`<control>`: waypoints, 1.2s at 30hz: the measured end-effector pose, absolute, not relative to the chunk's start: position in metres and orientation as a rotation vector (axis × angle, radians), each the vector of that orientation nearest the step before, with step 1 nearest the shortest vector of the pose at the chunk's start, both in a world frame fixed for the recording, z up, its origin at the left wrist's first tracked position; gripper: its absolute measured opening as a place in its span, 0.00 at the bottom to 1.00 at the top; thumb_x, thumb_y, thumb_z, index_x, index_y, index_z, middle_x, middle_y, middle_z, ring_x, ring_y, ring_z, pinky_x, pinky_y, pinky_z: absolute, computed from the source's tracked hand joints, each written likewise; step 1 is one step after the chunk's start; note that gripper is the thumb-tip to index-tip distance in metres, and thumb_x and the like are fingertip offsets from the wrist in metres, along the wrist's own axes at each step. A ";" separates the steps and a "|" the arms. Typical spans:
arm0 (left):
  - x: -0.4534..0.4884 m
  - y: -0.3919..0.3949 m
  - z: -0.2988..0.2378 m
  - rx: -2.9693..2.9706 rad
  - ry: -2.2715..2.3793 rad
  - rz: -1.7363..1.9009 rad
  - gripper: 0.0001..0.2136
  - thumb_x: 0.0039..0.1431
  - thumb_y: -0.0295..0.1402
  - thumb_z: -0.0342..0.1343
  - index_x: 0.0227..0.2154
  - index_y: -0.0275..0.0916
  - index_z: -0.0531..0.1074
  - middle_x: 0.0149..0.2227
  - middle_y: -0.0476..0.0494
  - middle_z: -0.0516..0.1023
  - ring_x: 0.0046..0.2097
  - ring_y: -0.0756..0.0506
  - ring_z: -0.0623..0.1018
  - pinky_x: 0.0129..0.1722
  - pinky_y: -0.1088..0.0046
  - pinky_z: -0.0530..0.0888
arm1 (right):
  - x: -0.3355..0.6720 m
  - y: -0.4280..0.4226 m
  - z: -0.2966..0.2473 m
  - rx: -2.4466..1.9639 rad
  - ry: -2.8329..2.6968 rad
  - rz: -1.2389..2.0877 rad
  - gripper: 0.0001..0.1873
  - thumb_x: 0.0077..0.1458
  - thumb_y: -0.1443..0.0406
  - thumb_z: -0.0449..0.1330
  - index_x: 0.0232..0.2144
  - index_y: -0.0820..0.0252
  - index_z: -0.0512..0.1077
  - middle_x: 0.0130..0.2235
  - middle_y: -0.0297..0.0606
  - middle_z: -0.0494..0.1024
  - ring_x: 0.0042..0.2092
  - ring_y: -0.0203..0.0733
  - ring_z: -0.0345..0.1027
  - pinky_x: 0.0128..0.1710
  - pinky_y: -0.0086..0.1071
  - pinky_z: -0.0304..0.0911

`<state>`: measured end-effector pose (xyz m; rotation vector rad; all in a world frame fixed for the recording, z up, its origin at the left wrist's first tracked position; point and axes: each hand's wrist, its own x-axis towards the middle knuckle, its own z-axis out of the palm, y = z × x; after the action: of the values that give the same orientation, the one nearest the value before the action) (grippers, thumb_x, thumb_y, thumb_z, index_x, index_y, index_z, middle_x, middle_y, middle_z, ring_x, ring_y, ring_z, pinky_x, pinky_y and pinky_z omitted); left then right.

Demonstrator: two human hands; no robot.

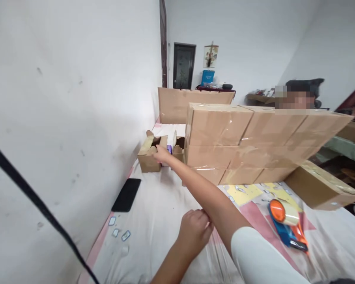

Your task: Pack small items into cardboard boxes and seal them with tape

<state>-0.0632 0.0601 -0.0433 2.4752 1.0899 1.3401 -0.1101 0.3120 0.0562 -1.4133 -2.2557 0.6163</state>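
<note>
Broadly, we are working at a cloth-covered worktop [156, 221] set against a white wall, with a stack of taped cartons [215, 126] rising across its middle. To the right of that stack, a carton [322, 187] lies near the far side of the cloth. The small open box [149, 163] sits on the cloth between the wall and the stack, its flaps raised, and a second small box [178, 157] stands close to the stack. We judge the small open box to be light card, fairly stiff in its walls but bendable at the flaps and easy to crush. Its inside is dark, so we cannot tell what weight it carries; a hold low on two opposite walls should be safer than one on a flap. Nearer us lie a tape dispenser [288, 225] and a flat black device [126, 195]. Our right hand [161, 154] is at the box's near top edge, fingers partly bent; we cannot tell whether they grip a flap. Our left hand [195, 228] is curled by the right forearm, palm hidden, with no object showing. Smallest, a purple item [169, 149] shows between the two boxes.
</note>
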 end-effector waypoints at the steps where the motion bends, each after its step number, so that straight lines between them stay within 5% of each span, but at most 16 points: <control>1: -0.065 0.060 -0.045 2.484 1.123 1.322 0.06 0.51 0.23 0.55 0.23 0.40 0.69 0.23 0.49 0.76 0.25 0.47 0.75 0.24 0.70 0.61 | -0.119 0.326 0.057 -1.466 -2.235 0.660 0.14 0.63 0.67 0.55 0.49 0.72 0.64 0.38 0.42 0.77 0.36 0.39 0.73 0.38 0.32 0.67; 5: -0.067 0.057 -0.048 2.512 1.158 1.187 0.07 0.48 0.24 0.56 0.19 0.40 0.65 0.22 0.48 0.75 0.24 0.48 0.74 0.23 0.71 0.57 | -0.128 0.344 0.056 -1.544 -2.153 0.707 0.11 0.54 0.74 0.57 0.42 0.68 0.67 0.33 0.41 0.77 0.33 0.42 0.72 0.34 0.32 0.66; 10: -0.065 0.054 -0.044 2.579 1.086 1.170 0.05 0.53 0.24 0.56 0.26 0.40 0.69 0.26 0.50 0.77 0.27 0.48 0.75 0.26 0.70 0.60 | -0.100 0.300 0.053 -1.278 -2.121 0.646 0.11 0.57 0.76 0.51 0.40 0.59 0.66 0.44 0.37 0.75 0.41 0.39 0.72 0.40 0.29 0.66; 16: -0.062 0.022 0.002 2.760 0.746 1.458 0.07 0.60 0.25 0.53 0.27 0.40 0.69 0.26 0.50 0.76 0.28 0.49 0.72 0.29 0.69 0.61 | 0.025 0.184 0.032 -0.743 -1.824 1.056 0.04 0.66 0.62 0.50 0.41 0.55 0.63 0.46 0.39 0.74 0.32 0.36 0.73 0.25 0.28 0.64; 21: -0.083 -0.003 0.052 2.836 0.511 1.734 0.07 0.55 0.20 0.54 0.30 0.39 0.70 0.29 0.49 0.80 0.33 0.48 0.77 0.36 0.69 0.66 | 0.168 0.081 0.007 -0.810 -1.538 0.946 0.04 0.64 0.63 0.56 0.35 0.56 0.68 0.37 0.37 0.74 0.38 0.40 0.69 0.38 0.34 0.65; 27: -0.066 0.022 0.042 2.833 0.905 1.040 0.16 0.63 0.39 0.57 0.51 0.38 0.70 0.46 0.40 0.81 0.48 0.41 0.79 0.48 0.62 0.70 | 0.251 0.039 -0.030 -0.875 -1.314 0.699 0.03 0.62 0.68 0.53 0.35 0.54 0.65 0.34 0.34 0.73 0.38 0.42 0.66 0.39 0.36 0.61; 30: -0.045 0.016 0.030 2.893 1.004 0.842 0.19 0.63 0.41 0.58 0.53 0.38 0.70 0.43 0.42 0.82 0.44 0.40 0.79 0.50 0.57 0.68 | 0.252 0.032 -0.041 -0.880 -1.357 0.608 0.07 0.63 0.70 0.49 0.37 0.53 0.64 0.36 0.34 0.72 0.39 0.41 0.66 0.43 0.37 0.60; 34: -0.035 0.006 0.031 2.954 1.120 0.685 0.20 0.63 0.42 0.58 0.54 0.38 0.70 0.53 0.38 0.78 0.53 0.37 0.76 0.52 0.54 0.67 | 0.247 0.023 -0.041 -0.840 -1.413 0.486 0.13 0.62 0.74 0.45 0.39 0.53 0.64 0.36 0.34 0.71 0.40 0.41 0.66 0.44 0.38 0.60; 36: -0.036 0.004 0.034 2.981 1.048 0.637 0.19 0.63 0.42 0.57 0.53 0.37 0.71 0.49 0.39 0.79 0.51 0.38 0.76 0.53 0.55 0.67 | 0.246 0.019 -0.039 -0.835 -1.433 0.445 0.14 0.61 0.75 0.44 0.40 0.53 0.64 0.36 0.35 0.70 0.40 0.41 0.66 0.43 0.38 0.61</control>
<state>-0.0360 0.0042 0.0344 2.9814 1.0478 0.6367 0.2457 0.0194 -0.0389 -0.8347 -1.4330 0.4450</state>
